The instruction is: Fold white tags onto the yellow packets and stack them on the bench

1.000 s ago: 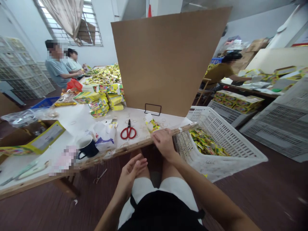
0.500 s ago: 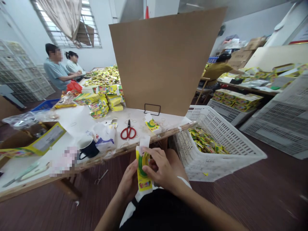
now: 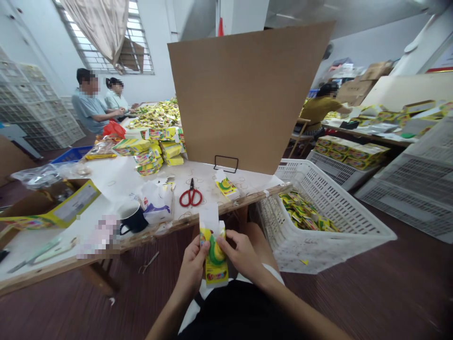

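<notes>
Between my hands, above my lap, is a small yellow and green printed carton (image 3: 215, 264) with a white flap standing up at its top end. My left hand (image 3: 193, 262) pinches its left edge, thumb on the front. On the other side my right hand (image 3: 240, 252) grips the right edge near the top, its thumb on the printed face. Whether anything is inside the carton I cannot tell. Another such carton (image 3: 226, 186) lies on the table just beyond, and red-handled scissors (image 3: 191, 194) rest to its left.
A white plastic crate (image 3: 339, 236) with many small packets (image 3: 307, 212) stands at the table's right. A dark mug (image 3: 132, 217) sits near the front edge. An upright cardboard sheet (image 3: 247, 99) blocks the view behind. Stacked cartons (image 3: 148, 158) and several people are further back.
My right hand has moved from across the carton's front and upper flap to its right edge. More of the white flap shows now. The view has shifted slightly.
</notes>
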Demonstrator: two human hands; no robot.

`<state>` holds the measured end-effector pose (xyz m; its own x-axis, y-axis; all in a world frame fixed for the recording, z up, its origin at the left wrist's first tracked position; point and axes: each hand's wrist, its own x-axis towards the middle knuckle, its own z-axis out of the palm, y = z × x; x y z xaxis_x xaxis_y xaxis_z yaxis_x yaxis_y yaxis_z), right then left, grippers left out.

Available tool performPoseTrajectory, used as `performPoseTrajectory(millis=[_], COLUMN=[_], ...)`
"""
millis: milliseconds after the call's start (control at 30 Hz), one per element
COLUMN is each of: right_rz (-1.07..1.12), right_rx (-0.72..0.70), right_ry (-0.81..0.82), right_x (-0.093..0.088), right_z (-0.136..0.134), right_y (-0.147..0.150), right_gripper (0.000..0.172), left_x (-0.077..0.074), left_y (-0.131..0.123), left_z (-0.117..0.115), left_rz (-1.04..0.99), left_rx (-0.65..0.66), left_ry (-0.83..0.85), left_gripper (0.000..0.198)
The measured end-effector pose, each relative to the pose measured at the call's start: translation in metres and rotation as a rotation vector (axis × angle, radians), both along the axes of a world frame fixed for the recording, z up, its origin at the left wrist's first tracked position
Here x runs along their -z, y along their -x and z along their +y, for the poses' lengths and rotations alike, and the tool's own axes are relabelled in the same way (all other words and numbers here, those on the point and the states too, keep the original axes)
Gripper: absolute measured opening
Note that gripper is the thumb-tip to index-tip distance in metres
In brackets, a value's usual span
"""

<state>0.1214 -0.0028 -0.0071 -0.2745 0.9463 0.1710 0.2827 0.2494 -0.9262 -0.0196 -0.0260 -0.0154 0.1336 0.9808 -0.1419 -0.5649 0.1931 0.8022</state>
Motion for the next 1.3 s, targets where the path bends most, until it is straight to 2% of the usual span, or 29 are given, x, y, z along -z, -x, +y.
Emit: performPoseTrajectory(millis=[167, 333, 433, 500, 667, 767, 867, 933, 1033, 1100, 1167, 1233, 1300], right_rz=[-0.022, 0.137, 0.198, 0.185, 0.181, 0.162, 0.069, 0.021, 0.125, 0.22, 0.21, 0.131, 0.083], right_rx=[0.139, 0.108, 0.081, 0.044, -0.084, -0.15, -0.143, -0.098, -0.03, -0.017, -0.036, -0.065, -0.101], right_ry=[-0.054, 0.023, 0.037, 0.036, 0.045, 0.057, 0.023, -0.039, -0.088, -0.094, -0.147, -0.234, -0.231], right_x=[0.002, -0.006, -0.017, -0.024, -0.03, -0.027, -0.024, -0.023, -0.021, -0.02, -0.022, -0.025, -0.028], right_z=[0.001, 0.001, -0.002, -0.004, -0.002, 0.003, 0.007, 0.008, 0.008, 0.009, 0.01, 0.012, 0.013], right_y=[0.002, -0.001, -0.005, -0.008, -0.017, -0.024, -0.029, -0.03, -0.026, -0.024, -0.024, -0.027, -0.029], right_gripper=[0.032, 0.021, 0.031, 0.036, 0.036, 0.025, 0.013, 0.012, 0.01, 0.027, 0.029, 0.021, 0.023], left_x=[-0.001, -0.008, -0.014, -0.017, -0.017, -0.014, -0.012, -0.013, -0.016, -0.018, -0.019, -0.018, -0.016], left_y=[0.002, 0.004, 0.004, 0.005, 0.009, 0.009, 0.006, 0.004, 0.002, 0.002, 0.003, 0.005, 0.006], left_z=[0.002, 0.0, -0.003, -0.003, -0.003, -0.004, -0.007, -0.008, -0.009, -0.009, -0.009, -0.007, -0.006], left_rz=[0.171, 0.258, 0.243, 0.233, 0.213, 0.186, 0.17, 0.187, 0.204, 0.202, 0.213, 0.239, 0.276], left_rx=[-0.001, -0.016, -0.055, -0.022, 0.1, 0.162, 0.209, 0.208, 0.158, 0.142, 0.153, 0.146, 0.121], left_ry=[-0.078, -0.114, -0.124, -0.139, -0.168, -0.19, -0.215, -0.222, -0.222, -0.223, -0.223, -0.224, -0.234], left_gripper=[0.04, 0.056, 0.071, 0.074, 0.059, 0.047, 0.043, 0.045, 0.065, 0.076, 0.07, 0.056, 0.048])
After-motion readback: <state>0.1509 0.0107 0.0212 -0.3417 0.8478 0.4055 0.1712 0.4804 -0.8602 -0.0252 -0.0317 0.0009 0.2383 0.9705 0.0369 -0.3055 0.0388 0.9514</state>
